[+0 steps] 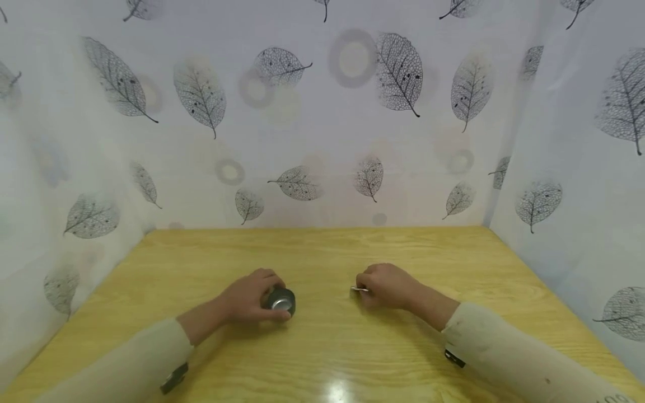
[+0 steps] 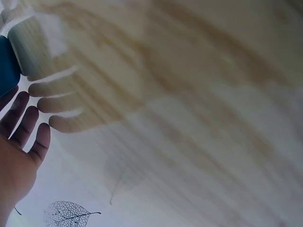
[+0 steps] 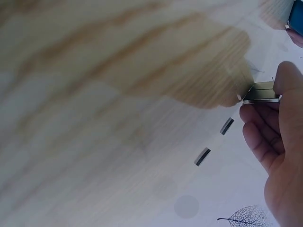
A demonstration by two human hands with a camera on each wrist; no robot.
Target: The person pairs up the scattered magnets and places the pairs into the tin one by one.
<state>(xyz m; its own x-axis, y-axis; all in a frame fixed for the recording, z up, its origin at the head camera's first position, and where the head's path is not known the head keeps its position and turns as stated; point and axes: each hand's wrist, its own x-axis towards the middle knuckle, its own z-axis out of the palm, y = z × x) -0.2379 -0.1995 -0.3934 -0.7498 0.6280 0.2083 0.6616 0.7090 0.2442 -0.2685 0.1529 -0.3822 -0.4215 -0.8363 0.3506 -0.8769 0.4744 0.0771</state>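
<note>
My left hand (image 1: 247,299) grips a small dark cup-like thing (image 1: 287,293) from its left side, thumb at the near side and fingers round the far side. It has a silvery hollow face turned up toward the head camera. In the left wrist view its teal side (image 2: 7,64) shows at the left edge, by the fingertips. To the right, my right hand (image 1: 388,286) pinches a small flat shiny metal piece (image 1: 358,289). The right wrist view shows this metal piece (image 3: 262,93) between thumb and fingers, a thin line across it; I cannot tell its kind.
Both hands are low over a glossy wood-grain table (image 1: 322,347) that mirrors them. White curtains with a leaf print (image 1: 322,129) enclose its back and sides. Dark straps (image 1: 174,378) show at the sleeves. Two short dark strips (image 3: 227,126) appear in the right wrist view.
</note>
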